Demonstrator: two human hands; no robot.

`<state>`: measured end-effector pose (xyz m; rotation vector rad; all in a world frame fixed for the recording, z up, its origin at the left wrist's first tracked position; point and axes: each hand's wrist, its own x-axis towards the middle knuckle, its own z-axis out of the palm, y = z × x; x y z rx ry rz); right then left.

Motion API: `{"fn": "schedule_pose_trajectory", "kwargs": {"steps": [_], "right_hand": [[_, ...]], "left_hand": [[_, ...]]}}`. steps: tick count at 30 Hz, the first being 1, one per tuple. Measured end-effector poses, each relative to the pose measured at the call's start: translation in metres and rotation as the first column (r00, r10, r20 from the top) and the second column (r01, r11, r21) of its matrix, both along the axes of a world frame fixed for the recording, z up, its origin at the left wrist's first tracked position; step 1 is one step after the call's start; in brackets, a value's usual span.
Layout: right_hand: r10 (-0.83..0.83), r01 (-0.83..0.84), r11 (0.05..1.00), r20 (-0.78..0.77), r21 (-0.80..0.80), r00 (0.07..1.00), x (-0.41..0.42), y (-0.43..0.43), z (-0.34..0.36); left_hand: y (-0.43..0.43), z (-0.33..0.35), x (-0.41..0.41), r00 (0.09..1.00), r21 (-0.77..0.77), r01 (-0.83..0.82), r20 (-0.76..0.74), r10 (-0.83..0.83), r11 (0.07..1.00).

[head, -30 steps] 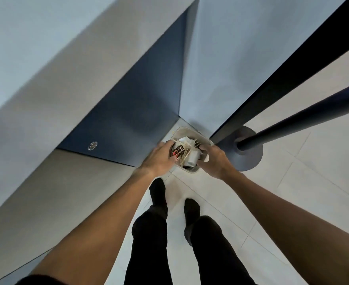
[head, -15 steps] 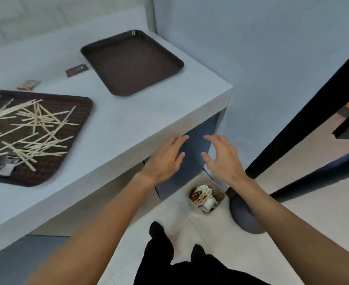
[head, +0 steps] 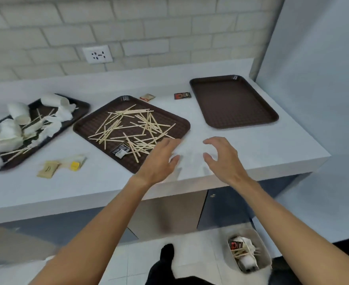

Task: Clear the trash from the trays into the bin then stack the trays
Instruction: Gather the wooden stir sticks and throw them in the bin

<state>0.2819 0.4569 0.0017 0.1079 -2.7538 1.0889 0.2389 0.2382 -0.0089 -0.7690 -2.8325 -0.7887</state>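
Three brown trays lie on the white counter. The right tray (head: 234, 100) holds nothing. The middle tray (head: 91, 125) carries several wooden stir sticks (head: 134, 128) and a sachet (head: 121, 150). The left tray (head: 81, 105) is heaped with crumpled paper cups, napkins and sticks. My left hand (head: 159, 161) hovers at the middle tray's near right corner, fingers spread, holding nothing. My right hand (head: 223, 158) hovers over bare counter to its right, fingers loosely curved and empty. The small bin (head: 262, 245) stands on the floor below right, with trash in it.
Loose sachets lie on the counter: a tan packet (head: 48, 169) and a yellow one (head: 74, 165) near the front, two more (head: 147, 97) (head: 182, 95) by the back. A wall socket (head: 97, 54) sits in the brick wall. Cabinet doors are under the counter.
Both hands left the bin on the floor and rose to counter height, empty. The view lifted from the floor to the counter, bringing all three trays into sight.
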Motion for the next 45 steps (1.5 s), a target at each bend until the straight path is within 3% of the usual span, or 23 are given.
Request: {"fn": "schedule_pose_trajectory", "kwargs": {"steps": [7,13,24,30,37,41,45], "right_hand": [[0.132,-0.136,0.990,0.102,0.040,0.986,-0.081,-0.066,-0.002],[0.117,-0.134,0.989,0.226,0.063,0.967,-0.148,-0.122,-0.003],[0.001,-0.055,0.989,0.359,0.140,0.933,-0.219,-0.166,-0.018],[-0.082,-0.011,0.965,0.342,0.261,0.936,-0.244,-0.183,-0.026],[-0.120,0.079,0.986,0.294,0.148,0.948,-0.264,-0.190,-0.031],[-0.112,0.073,0.984,0.244,0.165,0.963,-0.262,-0.195,-0.030],[-0.112,0.067,0.975,0.208,0.214,0.972,-0.263,-0.196,-0.030]], "left_hand": [[-0.096,-0.002,-0.059,0.986,-0.041,-0.143,0.080,0.146,0.989],[-0.157,-0.005,-0.120,0.945,-0.081,-0.295,0.123,0.303,0.952],[-0.198,-0.018,-0.190,0.760,-0.366,-0.465,0.302,0.575,0.806],[-0.213,-0.024,-0.205,0.779,-0.239,-0.497,0.300,0.550,0.834],[-0.200,-0.028,-0.214,0.797,-0.023,-0.535,0.318,0.513,0.845],[-0.192,-0.027,-0.224,0.781,-0.028,-0.558,0.320,0.537,0.829],[-0.187,-0.027,-0.229,0.782,-0.142,-0.544,0.273,0.561,0.827]]}}
